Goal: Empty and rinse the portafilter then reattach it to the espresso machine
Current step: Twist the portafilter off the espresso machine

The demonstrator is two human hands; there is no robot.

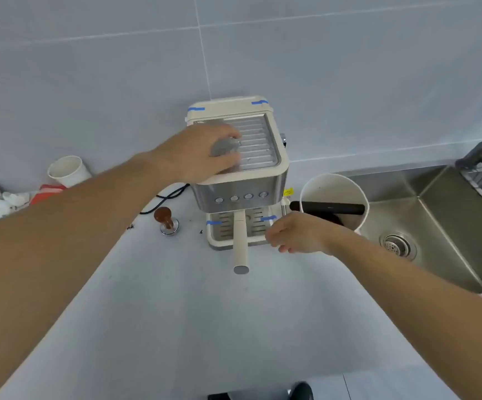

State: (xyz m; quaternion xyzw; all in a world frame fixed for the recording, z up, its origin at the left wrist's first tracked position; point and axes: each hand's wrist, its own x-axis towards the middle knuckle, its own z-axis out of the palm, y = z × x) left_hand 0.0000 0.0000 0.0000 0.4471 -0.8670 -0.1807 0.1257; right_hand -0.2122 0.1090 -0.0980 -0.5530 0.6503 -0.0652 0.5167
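A cream and steel espresso machine (245, 180) stands on the counter against the tiled wall. The portafilter (240, 243) sits under its front, and the long cream handle points straight toward me. My left hand (199, 154) lies flat on the machine's top left corner, and a grey patch shows under its fingers. My right hand (297, 233) hovers just right of the handle beside the drip tray, fingers loosely apart, holding nothing. The portafilter's basket is hidden under the machine.
A white knock box (335, 203) with a black bar stands right of the machine. Beyond it is a steel sink (436, 215) with a drain. A wooden-topped tamper (167, 222), a paper cup (68, 170) and some clutter lie to the left.
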